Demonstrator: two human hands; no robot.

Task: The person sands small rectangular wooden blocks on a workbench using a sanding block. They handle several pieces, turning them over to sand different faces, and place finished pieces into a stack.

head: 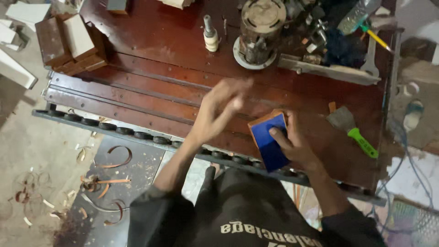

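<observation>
Bare red-brown workbench lies open ahead of my left hand; a round metal machine base and a small upright spool block the far middle; clutter fills the far right corner; a green-handled brush lies just right of my right hand; wooden blocks crowd the left edge.

light: dim, soft | glare: shiny spot on table upper left | blur: left hand (smeared)

Two bare forearms reach forward from dark sleeves. The left hand is raised, blurred, fingers spread and loose, gripping nothing. The right hand, just beside it, is curled closed, thumb pressed flat on top.
</observation>
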